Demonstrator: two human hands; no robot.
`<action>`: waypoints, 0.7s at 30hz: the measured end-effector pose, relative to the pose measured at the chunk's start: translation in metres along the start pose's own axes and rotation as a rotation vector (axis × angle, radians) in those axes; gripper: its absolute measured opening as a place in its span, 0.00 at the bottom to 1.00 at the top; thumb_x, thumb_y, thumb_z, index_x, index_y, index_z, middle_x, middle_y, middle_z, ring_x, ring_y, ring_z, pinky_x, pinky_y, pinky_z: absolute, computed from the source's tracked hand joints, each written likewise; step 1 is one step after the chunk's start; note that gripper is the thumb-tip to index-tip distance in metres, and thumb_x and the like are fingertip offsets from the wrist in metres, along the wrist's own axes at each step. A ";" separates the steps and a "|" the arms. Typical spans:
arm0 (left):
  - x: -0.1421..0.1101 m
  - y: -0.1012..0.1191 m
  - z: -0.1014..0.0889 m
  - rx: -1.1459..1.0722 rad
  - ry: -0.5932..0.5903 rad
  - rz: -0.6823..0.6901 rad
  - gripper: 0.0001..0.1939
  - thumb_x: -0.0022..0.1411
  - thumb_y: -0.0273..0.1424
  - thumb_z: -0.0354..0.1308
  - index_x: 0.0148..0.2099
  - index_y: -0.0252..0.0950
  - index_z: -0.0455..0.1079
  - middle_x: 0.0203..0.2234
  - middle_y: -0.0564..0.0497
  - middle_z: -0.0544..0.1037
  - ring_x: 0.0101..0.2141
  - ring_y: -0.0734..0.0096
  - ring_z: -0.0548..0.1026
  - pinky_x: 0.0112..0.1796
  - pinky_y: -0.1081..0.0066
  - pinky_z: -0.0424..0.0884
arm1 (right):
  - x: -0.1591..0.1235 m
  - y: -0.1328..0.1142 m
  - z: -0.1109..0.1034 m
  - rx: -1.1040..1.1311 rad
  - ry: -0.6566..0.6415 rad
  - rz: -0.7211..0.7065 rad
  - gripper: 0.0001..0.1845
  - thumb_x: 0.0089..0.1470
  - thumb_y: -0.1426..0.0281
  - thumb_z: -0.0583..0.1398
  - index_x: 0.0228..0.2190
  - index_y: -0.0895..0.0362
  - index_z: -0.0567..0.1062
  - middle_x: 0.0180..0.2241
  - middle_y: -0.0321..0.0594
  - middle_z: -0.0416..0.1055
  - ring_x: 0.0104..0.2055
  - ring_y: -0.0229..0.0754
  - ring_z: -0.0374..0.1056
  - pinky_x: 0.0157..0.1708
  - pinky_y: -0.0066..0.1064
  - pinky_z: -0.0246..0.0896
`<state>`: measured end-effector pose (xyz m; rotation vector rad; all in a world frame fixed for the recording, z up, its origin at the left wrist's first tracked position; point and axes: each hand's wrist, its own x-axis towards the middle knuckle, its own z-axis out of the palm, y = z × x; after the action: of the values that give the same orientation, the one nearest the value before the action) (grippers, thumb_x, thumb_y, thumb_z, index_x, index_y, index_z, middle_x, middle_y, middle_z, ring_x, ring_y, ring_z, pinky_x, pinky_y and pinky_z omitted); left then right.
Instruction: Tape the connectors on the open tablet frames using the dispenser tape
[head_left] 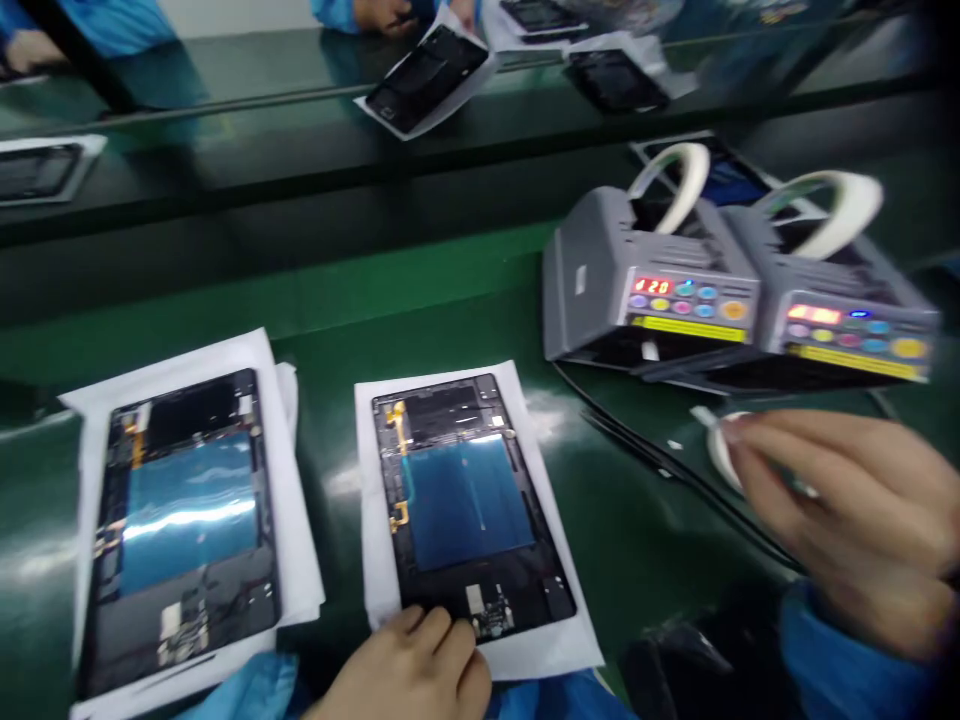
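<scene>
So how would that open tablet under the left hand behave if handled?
The middle tablet looks thin and flat, so probably stiff. Its exposed orange strips seem fragile. Pushed, it might slide on its white paper.

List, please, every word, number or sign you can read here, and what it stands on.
"20": red display on the left grey machine, after an unclear character.
Other display, on the right grey machine: too blurred.
Yellow labels, buttons: too small, blurred.
Tablets: no readable text.

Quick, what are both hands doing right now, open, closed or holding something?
Left hand: curled on the near edge of a tablet; grip can't be told.
Right hand: pinched at a white round thing; too blurred to tell if it's held.
</scene>
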<state>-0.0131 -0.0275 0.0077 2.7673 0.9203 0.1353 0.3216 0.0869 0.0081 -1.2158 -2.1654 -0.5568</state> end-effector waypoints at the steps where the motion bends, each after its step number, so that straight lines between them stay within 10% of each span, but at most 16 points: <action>1: 0.000 -0.006 -0.011 -0.002 -0.032 -0.010 0.04 0.62 0.26 0.55 0.33 0.35 0.66 0.27 0.52 0.73 0.27 0.67 0.71 0.27 0.69 0.67 | 0.011 -0.020 0.004 0.138 -0.147 -0.050 0.10 0.50 0.76 0.63 0.36 0.51 0.74 0.35 0.39 0.76 0.34 0.39 0.72 0.32 0.30 0.68; 8: 0.018 -0.097 -0.047 0.137 -0.125 -0.290 0.19 0.64 0.41 0.56 0.50 0.33 0.67 0.48 0.40 0.71 0.46 0.54 0.71 0.42 0.59 0.70 | 0.092 -0.133 0.094 0.433 -0.343 -0.211 0.11 0.60 0.71 0.53 0.37 0.54 0.76 0.37 0.38 0.76 0.36 0.38 0.71 0.33 0.28 0.64; 12: 0.024 -0.133 -0.032 0.135 -0.154 -0.286 0.33 0.59 0.46 0.61 0.58 0.30 0.61 0.55 0.38 0.66 0.51 0.49 0.67 0.46 0.57 0.69 | 0.095 -0.146 0.134 0.442 -0.344 -0.186 0.11 0.60 0.72 0.53 0.37 0.56 0.76 0.37 0.39 0.76 0.35 0.38 0.71 0.33 0.28 0.64; 21: 0.019 -0.140 -0.023 0.059 -0.116 -0.257 0.32 0.61 0.48 0.57 0.58 0.30 0.61 0.55 0.38 0.66 0.52 0.49 0.65 0.48 0.56 0.66 | 0.096 -0.148 0.137 0.410 -0.314 -0.238 0.06 0.57 0.74 0.58 0.34 0.56 0.76 0.34 0.37 0.77 0.32 0.38 0.71 0.32 0.30 0.65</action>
<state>-0.0826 0.0969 -0.0028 2.6459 1.2540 -0.0945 0.1153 0.1566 -0.0394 -0.8718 -2.5449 0.0000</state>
